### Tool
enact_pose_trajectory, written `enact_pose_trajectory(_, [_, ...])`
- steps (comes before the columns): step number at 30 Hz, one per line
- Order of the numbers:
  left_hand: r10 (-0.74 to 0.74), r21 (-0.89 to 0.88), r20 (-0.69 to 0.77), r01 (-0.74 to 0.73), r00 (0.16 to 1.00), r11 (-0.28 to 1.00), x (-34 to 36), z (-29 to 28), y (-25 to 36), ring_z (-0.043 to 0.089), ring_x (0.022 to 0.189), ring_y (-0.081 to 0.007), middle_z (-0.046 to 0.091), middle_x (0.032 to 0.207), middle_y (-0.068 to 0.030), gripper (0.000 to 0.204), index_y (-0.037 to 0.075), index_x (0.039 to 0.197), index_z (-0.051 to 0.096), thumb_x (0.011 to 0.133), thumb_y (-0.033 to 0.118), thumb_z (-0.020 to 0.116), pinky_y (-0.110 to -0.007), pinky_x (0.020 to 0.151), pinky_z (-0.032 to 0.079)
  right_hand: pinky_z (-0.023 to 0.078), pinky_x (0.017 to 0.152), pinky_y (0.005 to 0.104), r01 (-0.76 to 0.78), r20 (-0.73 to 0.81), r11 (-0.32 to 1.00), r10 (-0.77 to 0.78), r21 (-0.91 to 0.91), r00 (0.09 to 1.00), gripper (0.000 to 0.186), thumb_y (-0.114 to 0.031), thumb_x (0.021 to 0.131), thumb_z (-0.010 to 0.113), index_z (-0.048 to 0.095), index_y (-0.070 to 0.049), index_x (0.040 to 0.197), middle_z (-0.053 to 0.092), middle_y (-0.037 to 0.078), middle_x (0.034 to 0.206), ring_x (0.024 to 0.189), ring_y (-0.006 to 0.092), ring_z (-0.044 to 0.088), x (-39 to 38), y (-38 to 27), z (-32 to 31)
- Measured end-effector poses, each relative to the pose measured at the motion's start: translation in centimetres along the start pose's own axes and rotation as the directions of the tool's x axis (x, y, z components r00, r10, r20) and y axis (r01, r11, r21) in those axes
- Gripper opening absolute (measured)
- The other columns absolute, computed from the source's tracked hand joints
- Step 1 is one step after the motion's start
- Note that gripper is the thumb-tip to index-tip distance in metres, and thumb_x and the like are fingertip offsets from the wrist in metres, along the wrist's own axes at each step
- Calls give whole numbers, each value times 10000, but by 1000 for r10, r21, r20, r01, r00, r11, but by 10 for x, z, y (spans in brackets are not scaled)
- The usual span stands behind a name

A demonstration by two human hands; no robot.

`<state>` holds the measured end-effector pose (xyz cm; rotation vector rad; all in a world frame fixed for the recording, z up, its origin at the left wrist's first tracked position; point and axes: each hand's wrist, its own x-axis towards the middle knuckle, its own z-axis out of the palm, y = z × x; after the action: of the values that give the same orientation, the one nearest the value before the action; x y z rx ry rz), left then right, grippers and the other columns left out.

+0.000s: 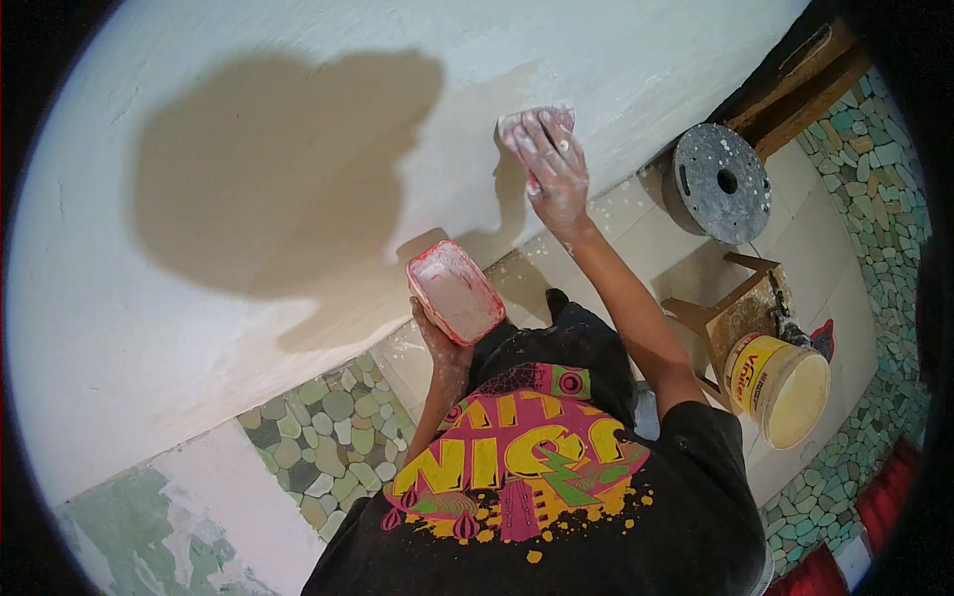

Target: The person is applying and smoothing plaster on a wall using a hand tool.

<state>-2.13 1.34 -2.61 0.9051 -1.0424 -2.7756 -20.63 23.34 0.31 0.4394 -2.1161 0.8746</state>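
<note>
Wall (89, 298), left: matt white, smooth with faint ridges.
My tub (478, 277), centre: red, plastic-looking, smeared with pale paste (459, 290).
My right hand (558, 177), upper centre: coated chalky white.
My shirt (477, 571), bottom: matt black cloth, printed.
Stool (740, 303), right: spattered wood.
Bucket (755, 375), lower right: smooth plastic.
Disc (704, 169), upper right: matt grey, white-flecked.
Tiles (636, 233), right of centre: smooth.
Pebble floor (863, 149), right edge: bumpy stone.

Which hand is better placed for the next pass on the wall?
Probably the right hand: it holds a flat pinkish-white tool at the white wall. The left hand is occupied supporting the red-rimmed container.
</note>
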Motion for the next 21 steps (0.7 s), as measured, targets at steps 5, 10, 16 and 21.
enact_pose_trajectory(5, [15, -20, 34, -14, 999, 1000, -6, -3, -3, 524, 1298, -305, 531, 1421, -79, 681, 162, 1477, 413, 979, 626, 433, -515, 1095, 433, 354, 1160, 481, -26, 274, 1000, 23, 10, 961, 640, 31, 752, 660, 607, -149, 1363, 585, 69, 1403, 1375, 312, 464, -91, 27, 12])
enact_pose_trajectory(10, [11, -36, 127, -6, 992, 999, -4, -1, -3, 514, 1303, -299, 511, 1444, -86, 704, 168, 1491, 403, 969, 638, 455, -503, 1088, 441, 478, 1042, 368, -395, 231, 840, 327, 374, 916, 417, 46, 908, 614, 631, -64, 1310, 655, 143, 1299, 1183, 243, 630, -101, 23, -11])
enact_pose_trajectory(16, [74, 60, 118, -81, 990, 995, -1, 32, 6, 543, 1270, -325, 512, 1433, -116, 741, 128, 1489, 393, 972, 658, 424, -509, 1058, 471, 504, 809, 244, -752, 553, 286, 533, 594, 640, 165, -18, 957, 595, 614, 43, 1109, 695, 70, 1015, 931, 82, 618, -5, -59, -106])
enact_pose_trajectory(21, [100, 27, 249, -110, 963, 994, 7, 39, 5, 515, 1302, -332, 495, 1446, -144, 760, 107, 1492, 383, 975, 665, 398, -519, 1089, 440, 502, 772, 272, -802, 753, 346, 299, 488, 587, 136, -2, 899, 620, 589, 13, 1031, 677, 76, 918, 898, 114, 625, 1, -111, -126])
